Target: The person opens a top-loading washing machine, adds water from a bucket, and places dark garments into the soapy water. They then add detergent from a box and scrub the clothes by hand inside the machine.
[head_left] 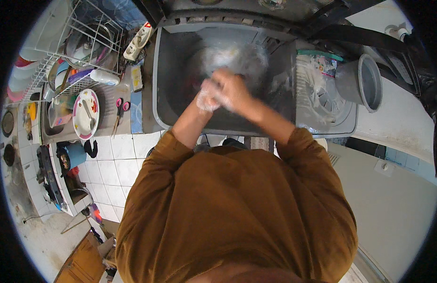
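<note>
My two hands meet above a large grey basin (162, 94), pressed against each other. White, foamy lather coats my left hand (207, 95). Across it lies my right hand (235, 90), smeared by motion. The fingers of both are hidden or blurred, so whether they hold anything is unclear. Beneath them, at the basin's far side, is a blurred whitish patch of suds or water (223, 57). Something reddish shows faintly in the basin left of my hands, too blurred to name.
On the left stand a white wire dish rack (93, 56), a patterned plate (86, 114) with a spoon, pink-handled scissors (118, 113) and a power strip (138, 42). To the right, a grey bucket (350, 82) lies tipped beside clear plastic (324, 96) on a ribbed drainboard.
</note>
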### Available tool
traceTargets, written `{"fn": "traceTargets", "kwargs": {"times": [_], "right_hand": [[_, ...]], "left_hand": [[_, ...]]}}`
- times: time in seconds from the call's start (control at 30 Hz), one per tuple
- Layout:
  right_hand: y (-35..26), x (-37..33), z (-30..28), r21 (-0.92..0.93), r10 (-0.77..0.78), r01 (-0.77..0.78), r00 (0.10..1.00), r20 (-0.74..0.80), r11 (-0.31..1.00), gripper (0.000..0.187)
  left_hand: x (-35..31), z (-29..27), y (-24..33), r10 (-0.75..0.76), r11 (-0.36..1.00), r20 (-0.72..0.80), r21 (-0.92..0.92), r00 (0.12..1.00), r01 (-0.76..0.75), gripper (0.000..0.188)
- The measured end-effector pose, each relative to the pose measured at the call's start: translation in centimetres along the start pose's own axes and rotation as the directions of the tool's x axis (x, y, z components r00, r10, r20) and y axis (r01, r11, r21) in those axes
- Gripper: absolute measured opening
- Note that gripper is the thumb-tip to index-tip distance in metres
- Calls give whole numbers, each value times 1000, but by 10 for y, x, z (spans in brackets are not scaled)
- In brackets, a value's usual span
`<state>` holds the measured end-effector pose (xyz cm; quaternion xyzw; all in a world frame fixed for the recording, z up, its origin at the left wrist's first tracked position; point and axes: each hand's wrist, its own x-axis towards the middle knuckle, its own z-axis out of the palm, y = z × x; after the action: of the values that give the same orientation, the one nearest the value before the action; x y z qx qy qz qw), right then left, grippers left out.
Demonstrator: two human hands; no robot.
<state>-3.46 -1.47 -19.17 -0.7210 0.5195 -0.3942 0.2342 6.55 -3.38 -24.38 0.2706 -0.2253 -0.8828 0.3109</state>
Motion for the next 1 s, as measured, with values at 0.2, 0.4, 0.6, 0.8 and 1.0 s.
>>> {"fn": "traceTargets", "kwargs": {"times": [0.2,0.4,0.6,0.8,1.0], "right_hand": [[38,8,-2,-150,184,-202,975,-125,968,28],[10,-20,31,36,-224,227,972,-68,973,11],[40,10,7,-172,178,-192,980,-91,966,22],[24,-12,16,140,5,18,987,-158,990,25],[-5,-10,7,51,59,-55,996,-73,997,17]], "left_hand": [[-5,43,1,1,991,-460,-120,888,-64,26],[15,-42,-16,258,880,379,-472,889,-53,27],[0,27,-7,-85,990,-425,-138,901,28,28],[-5,3,-2,-56,997,-222,-71,974,41,31],[8,-41,-33,199,929,20,-321,980,-182,21]]}}
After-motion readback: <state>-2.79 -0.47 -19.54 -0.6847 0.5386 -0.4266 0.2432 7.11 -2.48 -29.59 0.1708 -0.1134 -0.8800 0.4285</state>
